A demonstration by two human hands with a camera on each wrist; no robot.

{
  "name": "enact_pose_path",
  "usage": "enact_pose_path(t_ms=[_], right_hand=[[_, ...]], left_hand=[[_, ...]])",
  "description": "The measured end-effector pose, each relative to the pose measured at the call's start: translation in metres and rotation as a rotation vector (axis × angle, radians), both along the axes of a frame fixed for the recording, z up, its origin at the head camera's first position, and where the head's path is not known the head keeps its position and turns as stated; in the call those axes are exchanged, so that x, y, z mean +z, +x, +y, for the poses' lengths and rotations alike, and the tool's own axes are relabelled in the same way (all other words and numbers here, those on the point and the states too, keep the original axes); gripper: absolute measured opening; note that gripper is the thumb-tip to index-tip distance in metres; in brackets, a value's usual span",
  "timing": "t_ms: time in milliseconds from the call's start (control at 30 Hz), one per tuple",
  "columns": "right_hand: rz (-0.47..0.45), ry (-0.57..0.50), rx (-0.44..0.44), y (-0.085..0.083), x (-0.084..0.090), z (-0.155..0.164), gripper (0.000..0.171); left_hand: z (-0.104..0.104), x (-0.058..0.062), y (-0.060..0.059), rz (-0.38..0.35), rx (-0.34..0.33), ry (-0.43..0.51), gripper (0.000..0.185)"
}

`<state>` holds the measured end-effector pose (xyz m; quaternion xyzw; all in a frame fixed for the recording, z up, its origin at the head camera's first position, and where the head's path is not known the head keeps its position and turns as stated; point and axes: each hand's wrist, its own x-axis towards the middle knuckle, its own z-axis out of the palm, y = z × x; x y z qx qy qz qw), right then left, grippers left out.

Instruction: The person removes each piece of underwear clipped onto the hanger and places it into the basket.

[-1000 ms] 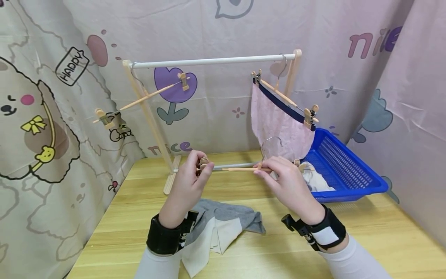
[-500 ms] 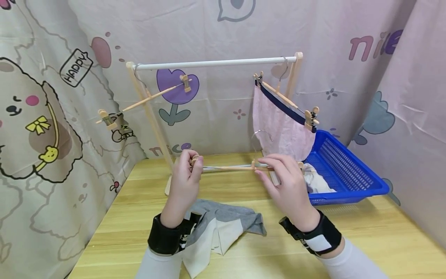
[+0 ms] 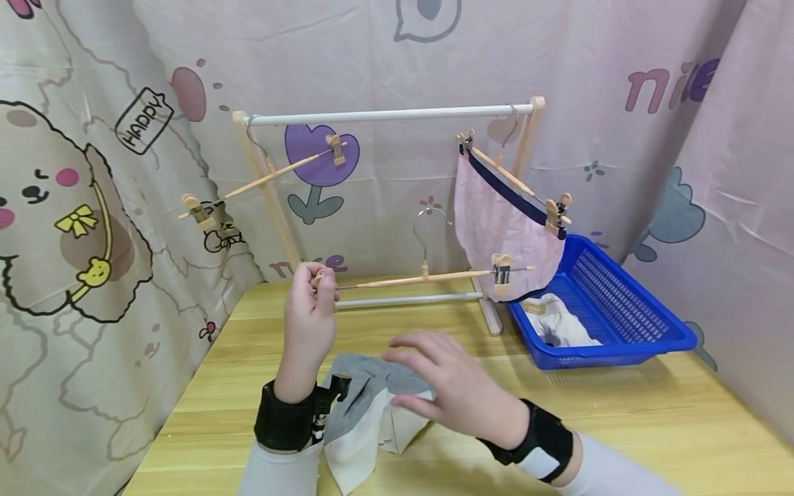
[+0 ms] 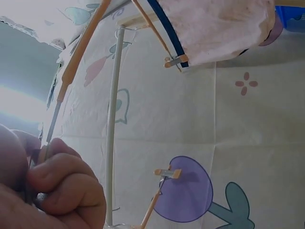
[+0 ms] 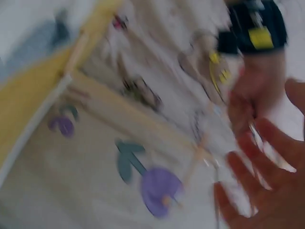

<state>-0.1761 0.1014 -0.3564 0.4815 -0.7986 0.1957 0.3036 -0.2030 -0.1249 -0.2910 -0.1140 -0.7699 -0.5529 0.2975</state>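
Note:
My left hand (image 3: 310,296) grips one end of a wooden clip hanger (image 3: 397,280), fingers curled round the clip there. The hanger is held roughly level, its metal hook pointing up and its other clip (image 3: 502,273) bare. My right hand (image 3: 455,386) has nothing in it; its fingers are spread over a grey and cream cloth garment (image 3: 360,393) lying on the table, and whether they touch it I cannot tell. In the left wrist view, the curled fingers (image 4: 71,186) hide most of the held clip. Motion blurs the right wrist view.
Behind stands a small rack with a white rail (image 3: 384,115). A bare clip hanger (image 3: 273,176) hangs at its left, a pink cloth with a dark waistband (image 3: 496,220) at its right. The blue basket (image 3: 608,303) on the right contains a whitish cloth (image 3: 558,322).
My right hand has let go of the hanger and moved down and left over the garment. The left hand has shifted slightly left with the hanger, whose far end has risen.

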Motion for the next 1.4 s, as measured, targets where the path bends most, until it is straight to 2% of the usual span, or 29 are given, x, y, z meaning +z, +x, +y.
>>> enact_pose_path(t_ms=[133,233,333,500,667,867,967,1067,1400], right_hand=[[-0.172,0.216,-0.079,-0.004,-0.022,-0.014,0.073],[-0.260,0.344,-0.118,-0.009,-0.035,-0.024,0.081],[-0.358,0.429,-0.138,-0.013,-0.044,-0.031,0.085],[-0.471,0.506,-0.159,-0.020,-0.053,-0.042,0.087],[-0.513,0.571,-0.177,-0.025,-0.060,-0.048,0.093],[-0.617,0.602,-0.201,-0.032,-0.067,-0.047,0.097],[-0.626,0.605,-0.213,-0.035,-0.070,-0.046,0.096],[-0.586,0.613,-0.214,-0.037,-0.072,-0.045,0.090],[-0.487,0.645,-0.207,-0.041,-0.077,-0.048,0.057]], left_hand=[[-0.003,0.002,0.000,-0.006,0.052,0.012,0.024],[-0.005,0.003,-0.001,-0.002,0.076,0.026,0.023],[-0.007,0.003,-0.001,-0.001,0.085,0.036,0.023],[-0.010,0.002,-0.002,-0.003,0.091,0.054,0.023],[-0.013,0.002,-0.004,-0.011,0.102,0.071,0.023],[-0.016,0.004,-0.003,-0.026,0.123,0.081,0.022],[-0.016,0.006,-0.003,-0.023,0.137,0.085,0.022],[-0.016,0.007,-0.004,-0.024,0.146,0.093,0.021],[-0.018,0.007,-0.005,-0.048,0.165,0.104,0.022]])
